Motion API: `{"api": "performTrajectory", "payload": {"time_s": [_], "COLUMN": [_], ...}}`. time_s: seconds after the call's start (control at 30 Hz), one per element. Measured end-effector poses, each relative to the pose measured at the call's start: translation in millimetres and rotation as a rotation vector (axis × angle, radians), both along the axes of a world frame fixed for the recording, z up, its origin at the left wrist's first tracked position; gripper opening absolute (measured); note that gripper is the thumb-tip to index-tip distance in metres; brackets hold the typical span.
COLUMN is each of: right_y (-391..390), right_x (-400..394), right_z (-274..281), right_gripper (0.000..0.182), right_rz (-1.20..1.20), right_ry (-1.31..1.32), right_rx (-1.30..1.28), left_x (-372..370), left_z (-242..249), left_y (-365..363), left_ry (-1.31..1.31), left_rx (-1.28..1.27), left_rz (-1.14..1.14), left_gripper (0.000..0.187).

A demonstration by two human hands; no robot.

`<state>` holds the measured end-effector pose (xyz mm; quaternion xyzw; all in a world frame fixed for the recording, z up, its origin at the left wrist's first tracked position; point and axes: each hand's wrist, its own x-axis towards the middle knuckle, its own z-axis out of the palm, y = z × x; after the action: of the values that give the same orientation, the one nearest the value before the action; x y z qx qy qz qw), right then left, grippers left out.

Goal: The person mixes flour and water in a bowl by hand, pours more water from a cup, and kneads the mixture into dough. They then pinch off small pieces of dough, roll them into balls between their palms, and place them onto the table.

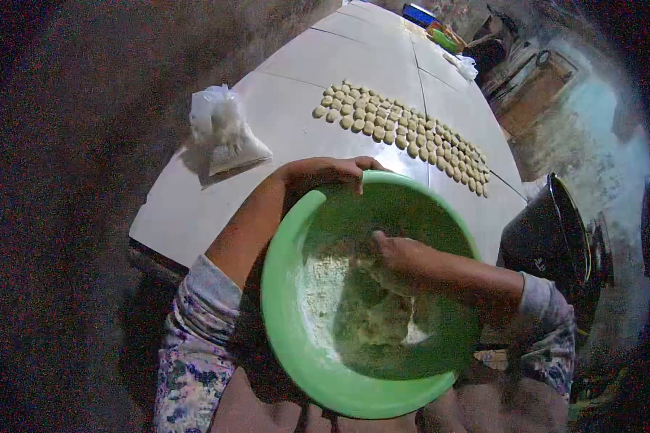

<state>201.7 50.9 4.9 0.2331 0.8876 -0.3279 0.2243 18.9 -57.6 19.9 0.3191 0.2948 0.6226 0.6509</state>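
A large green basin [289, 289] is tilted toward me, near the table's front edge. Whitish flour [325, 292] lies over its bottom and left side, partly in shadow. My left hand [336, 173] grips the basin's far rim, fingers bent over the edge. Inside the basin, above the flour, is my right hand [397, 256]. It looks curled with the thumb on top; its lower fingers are in shadow, and whatever they hold cannot be made out.
Rows of small pale dough pieces [404, 133] lie on the white table [296, 65] beyond the basin. A plastic bag of white powder [231, 137] stands to the left. At right is a black bucket [542, 231]. Blue and green items [440, 36] sit at the far end.
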Motion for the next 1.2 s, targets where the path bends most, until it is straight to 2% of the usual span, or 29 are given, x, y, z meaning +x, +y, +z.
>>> {"api": "performTrajectory", "payload": {"time_s": [0.07,0.1,0.17,0.27,0.3,0.33,0.37,0.4,0.47,0.5,0.53,0.57,0.6,0.67,0.73,0.8,0.83,0.93,0.97,1.0,1.07,1.13,1.17,1.2], "right_y": [-20.0,-23.5,-30.7,-67.7,-73.6,-75.1,-81.4,-82.1,-67.9,-64.3,-63.7,-62.2,-57.5,-51.7,-60.6,-73.4,-82.0,-85.0,-89.5,-82.5,-66.3,-47.6,-39.3,-30.1], "right_x": [-20.3,-28.0,-40.4,-22.0,-11.6,1.9,1.5,0.8,28.9,37.8,43.3,46.9,51.5,59.7,58.1,46.6,37.8,25.2,19.0,16.0,7.6,-0.2,-2.0,1.9], "right_z": [-18.2,-33.1,-53.5,-28.1,-25.7,-23.5,-6.3,15.7,28.8,34.8,45.3,51.0,41.5,16.0,10.7,-0.6,2.6,-15.0,-11.4,-15.8,-23.9,-5.3,-12.5,-10.8], "right_gripper": [0.053,0.053,0.048,0.039,0.039,0.035,0.032,0.037,0.05,0.05,0.054,0.058,0.058,0.058,0.054,0.044,0.042,0.041,0.039,0.039,0.036,0.033,0.037,0.037], "right_rz": [-0.194,-0.198,-0.054,-0.102,-0.098,0.372,0.828,0.886,1.024,1.029,0.995,0.954,0.954,0.883,0.911,0.918,1.036,1.047,1.063,1.06,0.656,0.413,0.227,0.236], "right_ry": [0.047,0.05,-0.005,-0.123,-0.128,0.111,0.349,0.0,0.207,0.202,0.068,-0.066,-0.068,0.041,0.035,0.356,0.342,0.462,0.274,0.274,0.367,0.267,0.363,0.361], "right_rx": [-0.023,-0.024,-0.434,-0.559,-0.554,-0.196,0.181,0.191,0.279,0.275,0.399,0.525,0.527,0.357,0.374,0.122,0.173,0.301,0.342,0.342,0.314,0.249,0.189,0.189], "left_x": [-1.2,-1.8,-3.4,-1.2,10.3,21.4,29.9,29.4,25.4,6.1,10.2,18.0,22.7,23.2,20.3,16.3,15.0,10.7,11.2,13.4,16.2,22.2,24.1,24.2], "left_z": [0.4,1.7,4.6,7.4,10.8,15.8,23.4,27.1,28.6,21.7,19.9,18.5,18.2,17.6,15.5,13.2,13.3,7.2,6.2,6.9,9.4,15.8,18.6,19.7], "left_y": [1.4,3.2,5.9,0.9,-7.7,-15.9,-23.4,-26.0,-29.5,-8.7,-13.7,-21.4,-24.8,-20.6,-15.5,-13.8,-13.7,-14.3,-15.0,-17.3,-17.0,-19.4,-20.6,-22.3], "left_ry": [0.015,0.031,0.066,0.09,0.01,-0.069,0.133,0.134,-0.119,-0.318,-0.323,-0.096,0.134,0.12,0.097,0.081,0.076,0.044,0.035,0.018,-0.008,-0.025,0.016,0.056], "left_rx": [-0.004,-0.005,-0.005,0.006,0.119,0.234,0.282,0.284,0.223,0.022,0.021,0.16,0.297,0.265,0.193,0.115,0.078,0.097,0.101,0.109,0.114,0.135,0.153,0.169], "left_rz": [-0.028,-0.058,-0.117,-0.161,-0.044,0.073,0.241,0.242,0.137,-0.244,-0.241,-0.01,0.218,0.187,0.134,0.086,0.065,0.087,0.087,0.091,0.087,0.086,0.097,0.114], "left_gripper": [0.048,0.048,0.046,0.044,0.031,0.019,0.018,0.018,0.017,0.017,0.017,0.017,0.017,0.016,0.015,0.015,0.014,0.014,0.014,0.013,0.013,0.013,0.013,0.012]}}
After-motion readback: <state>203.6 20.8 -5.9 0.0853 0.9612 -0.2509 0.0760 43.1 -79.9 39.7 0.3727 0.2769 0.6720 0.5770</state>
